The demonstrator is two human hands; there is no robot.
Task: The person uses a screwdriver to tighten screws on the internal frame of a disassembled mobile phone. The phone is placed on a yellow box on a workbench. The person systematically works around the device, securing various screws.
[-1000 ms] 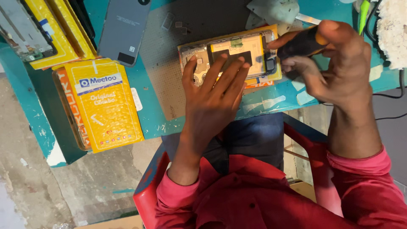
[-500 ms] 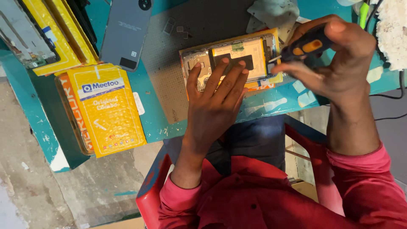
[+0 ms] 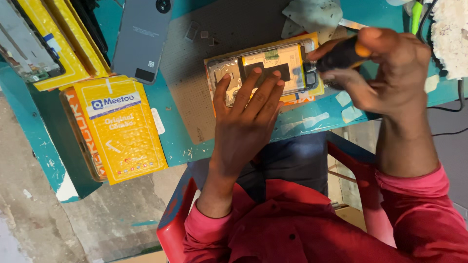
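An opened phone (image 3: 273, 65) with its back removed lies on a dark work mat (image 3: 219, 44), showing a yellow battery and circuit parts. My left hand (image 3: 246, 117) rests flat on it, fingers spread across the lower half, pinning it down. My right hand (image 3: 387, 73) grips a screwdriver (image 3: 343, 53) with a black and orange handle; its tip points at the phone's right end.
A grey phone back cover (image 3: 141, 39) lies at the mat's upper left. Yellow padded packets (image 3: 122, 131) sit on the teal table (image 3: 175, 141) at left, more yellow boxes (image 3: 58, 48) above them. White fluffy cloth (image 3: 451, 34) lies far right. A red chair (image 3: 175, 219) is below.
My right hand with the screwdriver has shifted up and rightwards, tilting the tool toward the phone's right end. My left hand stays pressed on the phone.
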